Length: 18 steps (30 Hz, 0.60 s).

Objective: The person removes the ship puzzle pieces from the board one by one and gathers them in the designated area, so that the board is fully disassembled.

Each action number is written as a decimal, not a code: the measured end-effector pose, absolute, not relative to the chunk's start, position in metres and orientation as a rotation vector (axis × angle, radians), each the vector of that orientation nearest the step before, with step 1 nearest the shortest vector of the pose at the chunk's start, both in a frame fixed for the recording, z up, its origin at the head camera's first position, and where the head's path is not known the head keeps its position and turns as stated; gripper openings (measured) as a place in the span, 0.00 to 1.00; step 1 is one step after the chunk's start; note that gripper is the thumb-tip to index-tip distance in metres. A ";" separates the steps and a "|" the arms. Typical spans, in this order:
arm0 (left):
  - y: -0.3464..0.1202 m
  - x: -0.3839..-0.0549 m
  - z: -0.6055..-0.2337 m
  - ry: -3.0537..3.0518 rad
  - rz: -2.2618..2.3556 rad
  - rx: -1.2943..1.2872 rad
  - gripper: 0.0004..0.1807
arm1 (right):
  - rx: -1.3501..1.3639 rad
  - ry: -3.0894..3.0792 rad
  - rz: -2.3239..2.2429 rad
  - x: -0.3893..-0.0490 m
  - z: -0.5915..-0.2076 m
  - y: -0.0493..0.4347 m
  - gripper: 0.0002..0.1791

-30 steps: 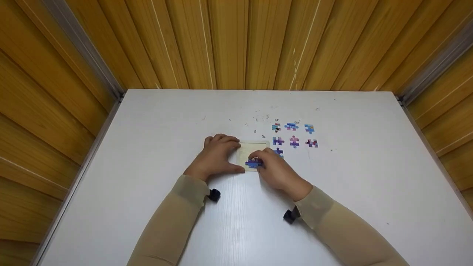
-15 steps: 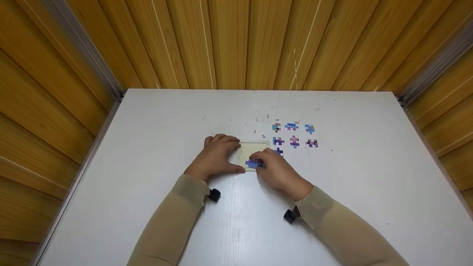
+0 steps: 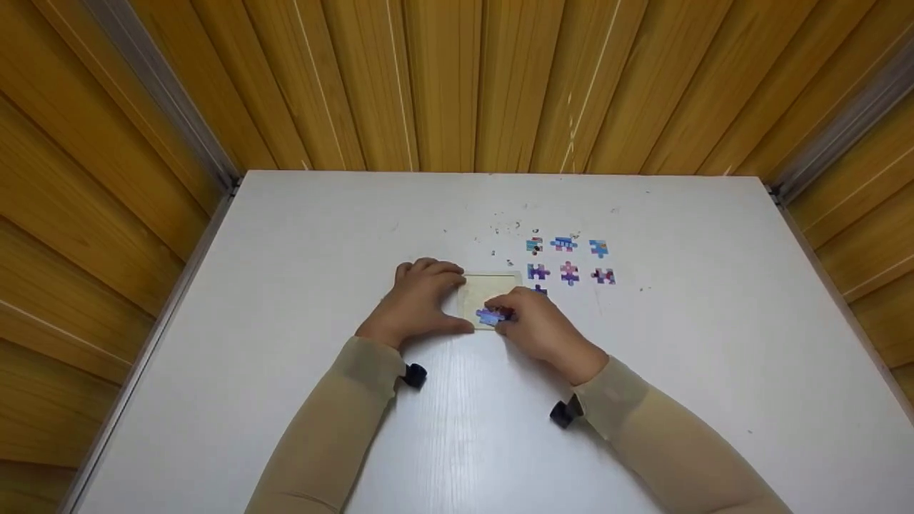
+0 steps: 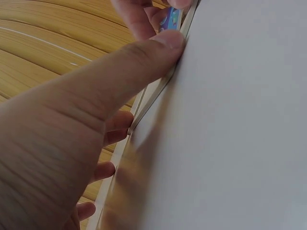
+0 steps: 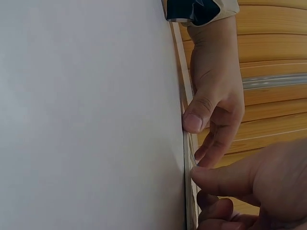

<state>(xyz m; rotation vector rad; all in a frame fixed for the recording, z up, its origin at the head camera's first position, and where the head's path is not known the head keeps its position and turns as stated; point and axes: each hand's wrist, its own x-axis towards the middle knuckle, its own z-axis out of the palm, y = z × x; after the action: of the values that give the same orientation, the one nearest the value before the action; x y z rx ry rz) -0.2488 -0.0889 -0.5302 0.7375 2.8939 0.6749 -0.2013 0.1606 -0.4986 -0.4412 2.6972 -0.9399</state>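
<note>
A shallow pale puzzle tray (image 3: 488,286) lies on the white table, its bare inside showing. My left hand (image 3: 421,300) holds it from the left, thumb at the near edge and fingertips at the far edge. Over the tray's near right part, my right hand (image 3: 537,325) pinches a blue and purple jigsaw piece (image 3: 489,317). In the left wrist view the same piece (image 4: 168,20) shows its blue face beside the left thumb (image 4: 165,40). The right wrist view has the right thumb (image 5: 211,179) close to the tray edge, with the piece mostly hidden.
To the tray's right lie several loose jigsaw pieces (image 3: 569,273) in rough rows, one partly hidden behind the right hand. Small dark crumbs (image 3: 518,225) dot the table beyond the tray. Wood-look panel walls (image 3: 443,86) stand around the table (image 3: 321,228).
The pinched jigsaw piece has tilted slightly, its face looking paler now. My right hand has shifted a touch to the right; the left hand and tray have stayed put.
</note>
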 end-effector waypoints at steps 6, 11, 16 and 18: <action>-0.089 -0.250 -0.532 2.895 0.680 0.737 0.49 | -0.447 2.680 -0.959 -0.203 -0.496 0.164 0.23; -0.089 -0.249 -0.531 2.888 0.689 0.730 0.49 | -0.420 2.658 -1.010 -0.204 -0.497 0.167 0.21; -0.089 -0.249 -0.529 2.879 0.698 0.731 0.48 | -0.396 2.613 -1.058 -0.206 -0.496 0.170 0.21; -0.089 -0.249 -0.529 2.877 0.700 0.734 0.48 | -0.399 2.603 -1.062 -0.206 -0.495 0.170 0.21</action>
<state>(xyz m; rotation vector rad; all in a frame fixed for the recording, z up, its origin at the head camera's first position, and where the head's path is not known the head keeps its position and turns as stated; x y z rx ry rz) -0.2489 -0.0888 -0.5290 0.7344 2.8769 0.6996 -0.2063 0.1703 -0.4952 -0.3988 2.6033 -1.0616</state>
